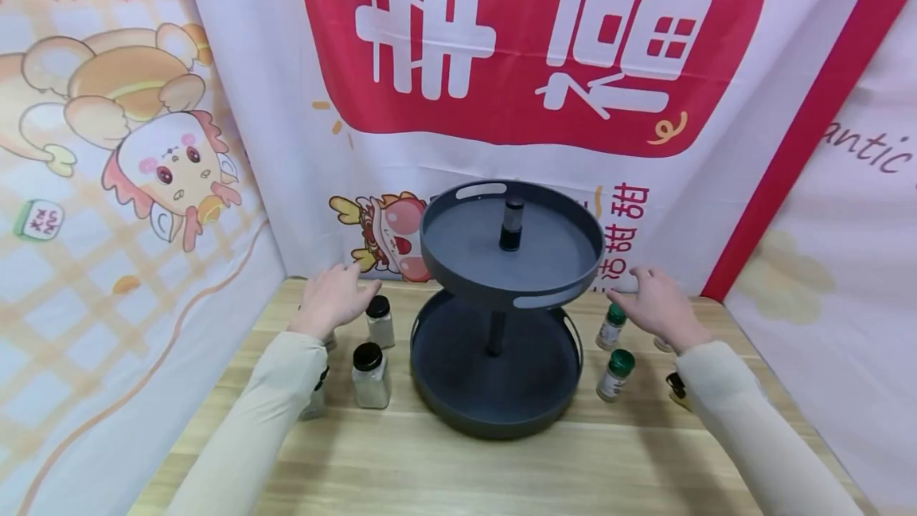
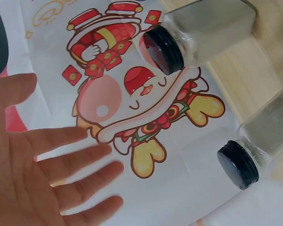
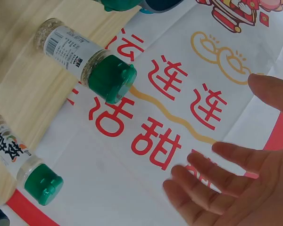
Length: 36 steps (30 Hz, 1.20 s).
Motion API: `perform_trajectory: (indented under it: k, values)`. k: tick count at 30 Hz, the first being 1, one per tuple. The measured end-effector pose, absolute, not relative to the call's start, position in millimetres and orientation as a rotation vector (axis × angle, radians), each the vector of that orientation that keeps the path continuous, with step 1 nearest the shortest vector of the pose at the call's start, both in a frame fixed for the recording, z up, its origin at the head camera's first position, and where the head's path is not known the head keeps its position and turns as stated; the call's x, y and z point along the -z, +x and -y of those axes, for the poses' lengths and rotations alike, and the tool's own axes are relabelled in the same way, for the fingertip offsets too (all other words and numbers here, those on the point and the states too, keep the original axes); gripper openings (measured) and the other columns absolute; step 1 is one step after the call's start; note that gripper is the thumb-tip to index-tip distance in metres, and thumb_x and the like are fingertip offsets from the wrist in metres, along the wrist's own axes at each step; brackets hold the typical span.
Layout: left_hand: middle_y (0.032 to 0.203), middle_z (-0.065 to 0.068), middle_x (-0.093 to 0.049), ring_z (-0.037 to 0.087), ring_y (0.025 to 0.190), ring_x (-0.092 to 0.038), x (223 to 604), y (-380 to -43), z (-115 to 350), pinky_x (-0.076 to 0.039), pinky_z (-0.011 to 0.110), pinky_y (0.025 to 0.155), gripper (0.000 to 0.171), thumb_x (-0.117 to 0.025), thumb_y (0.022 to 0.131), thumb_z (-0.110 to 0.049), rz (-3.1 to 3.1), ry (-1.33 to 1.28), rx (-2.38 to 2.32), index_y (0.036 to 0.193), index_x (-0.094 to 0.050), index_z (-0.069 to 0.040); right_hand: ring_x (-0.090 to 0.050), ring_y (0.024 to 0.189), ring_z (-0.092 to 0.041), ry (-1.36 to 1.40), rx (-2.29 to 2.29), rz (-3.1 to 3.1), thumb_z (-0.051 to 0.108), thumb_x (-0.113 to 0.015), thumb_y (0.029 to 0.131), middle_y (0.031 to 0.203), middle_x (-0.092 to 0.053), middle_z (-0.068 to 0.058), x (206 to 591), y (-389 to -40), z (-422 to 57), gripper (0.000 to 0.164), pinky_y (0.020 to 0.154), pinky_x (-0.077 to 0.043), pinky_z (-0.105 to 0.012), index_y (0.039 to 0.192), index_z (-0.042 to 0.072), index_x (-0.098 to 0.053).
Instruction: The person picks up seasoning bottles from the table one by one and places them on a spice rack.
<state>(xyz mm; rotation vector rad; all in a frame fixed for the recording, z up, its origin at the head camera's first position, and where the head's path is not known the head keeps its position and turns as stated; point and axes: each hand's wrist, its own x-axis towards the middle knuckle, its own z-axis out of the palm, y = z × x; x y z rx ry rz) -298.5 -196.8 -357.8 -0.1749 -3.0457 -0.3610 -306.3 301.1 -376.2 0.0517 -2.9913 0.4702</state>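
Observation:
My left hand [image 1: 335, 299] hovers above black-capped clear jars at the left, its fingers spread and holding nothing. In the left wrist view, the palm and fingers [image 2: 85, 179] are bare beside two jars [image 2: 212, 33]. Over the green-capped seasoning bottles on the right is my right hand [image 1: 661, 309], also spread and holding nothing. The right wrist view shows a labelled seasoning bottle [image 3: 66, 47] apart from the fingertips [image 3: 179, 172]. Between the hands stands a dark grey two-tier round tray [image 1: 494, 412], with a short post rising through its upper tier [image 1: 466, 261].
Several jars stand left of the tray, including a front jar [image 1: 371, 388]; some are partly hidden by the left arm. Green-capped bottles [image 1: 613, 381] stand on the right, and a dark-topped yellowish container [image 1: 678, 395] sits by the right sleeve. Printed cloth [image 1: 272, 102] encloses the wooden table [image 1: 458, 476].

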Motion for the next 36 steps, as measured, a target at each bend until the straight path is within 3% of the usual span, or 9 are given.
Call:
perform_trajectory:
  k: [6,14,20,29,36]
  values:
    - [0.122,0.023,-0.058,0.042,0.107,-0.055,349.0,-293.0,196.4,-0.046,0.056,0.079,0.058,-0.043,0.096,-0.046,2.987,-0.213,0.402,0.131,-0.054,-0.001,-0.053,0.1,-0.042,0.139,-0.504,2.935,0.041,-0.062,0.089,0.111,-0.055,-0.028,376.9,-301.0,-301.2,0.057,0.08,-0.046,-0.057,0.118,-0.007,-0.056]
    - [0.113,0.013,-0.065,0.032,0.099,-0.059,337.0,-279.2,190.4,-0.048,0.047,0.074,0.051,-0.043,0.095,-0.049,2.934,-0.262,0.607,0.119,-0.063,-0.009,-0.056,0.096,-0.039,0.167,-0.516,2.987,0.028,-0.061,0.09,0.107,-0.06,-0.026,379.3,-294.1,-303.0,0.041,0.077,-0.049,-0.054,0.111,-0.006,-0.061]
    - [0.109,0.01,-0.065,0.028,0.096,-0.06,329.7,-270.1,179.7,-0.048,0.045,0.079,0.043,-0.046,0.096,-0.044,2.838,-0.305,0.767,0.113,-0.064,-0.008,-0.059,0.094,-0.041,0.187,-0.524,2.995,0.026,-0.063,0.089,0.107,-0.061,-0.027,384.6,-289.1,-306.6,0.038,0.076,-0.049,-0.055,0.108,-0.007,-0.061]
    - [0.119,0.016,-0.057,0.032,0.11,-0.052,323.5,-262.9,152.0,-0.043,0.048,0.09,0.044,-0.047,0.098,-0.033,2.638,-0.306,0.982,0.128,-0.055,-0.002,-0.06,0.094,-0.041,0.211,-0.543,2.993,0.023,-0.063,0.089,0.106,-0.062,-0.026,390.6,-279.2,-309.3,0.033,0.074,-0.05,-0.055,0.106,-0.006,-0.063]
    - [0.132,0.02,-0.048,0.035,0.122,-0.044,322.3,-265.2,137.0,-0.034,0.05,0.101,0.047,-0.037,0.102,-0.027,2.512,-0.326,1.132,0.139,-0.042,0.001,-0.06,0.095,-0.041,0.235,-0.512,2.982,0.025,-0.063,0.09,0.105,-0.063,-0.026,397.7,-275.4,-312.4,0.035,0.076,-0.05,-0.054,0.105,-0.006,-0.066]
